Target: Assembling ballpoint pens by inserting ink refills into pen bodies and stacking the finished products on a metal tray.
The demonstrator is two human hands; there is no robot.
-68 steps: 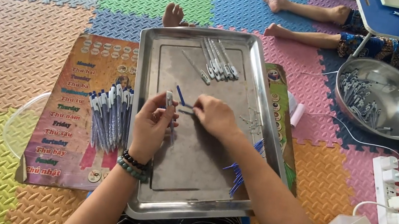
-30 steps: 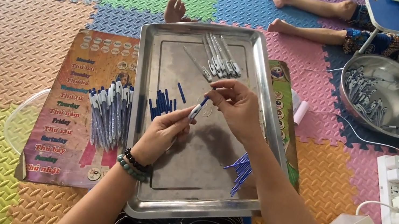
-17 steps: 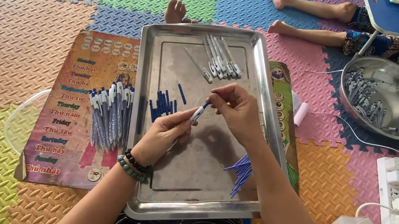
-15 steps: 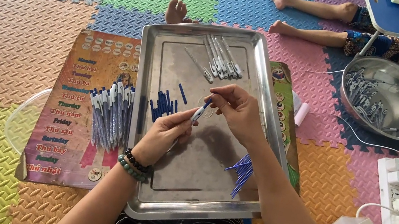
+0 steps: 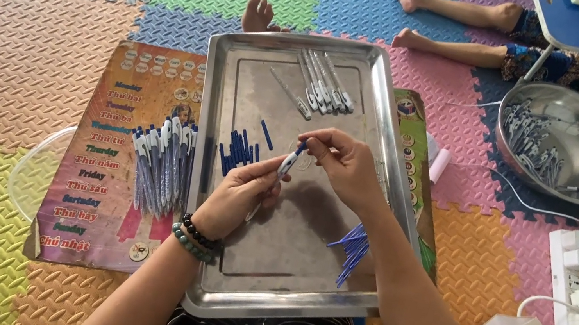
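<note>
Seated on a foam puzzle-mat floor (image 5: 29,61), steel tray (image 5: 284,281) set in front of the lap. Left hand (image 5: 240,195) closed round the lower end of a white pen barrel (image 5: 280,173), held slanted just above the tray's middle. Right hand (image 5: 343,166) pinched shut, thumb and forefinger together on the blue tip (image 5: 299,148) at the barrel's upper end; both hands meet on the same pen. Beaded bracelets (image 5: 195,237) on the left wrist. On the tray: a small heap of short blue parts (image 5: 237,153) just left of the hands, a row of white pen barrels (image 5: 322,90) near the far edge, a bundle of thin blue refills (image 5: 350,246) near the right forearm. Left of the tray, a pile of assembled white-and-blue pens (image 5: 162,164) lies on a printed poster (image 5: 83,229) (list of coloured words, not transcribed). Far right: a round steel bowl (image 5: 569,148) holding more pens, and a white power strip (image 5: 572,292) with plugs in it. Another person's bare feet (image 5: 413,2) rest on the mat beyond the tray, well apart from the hands.
</note>
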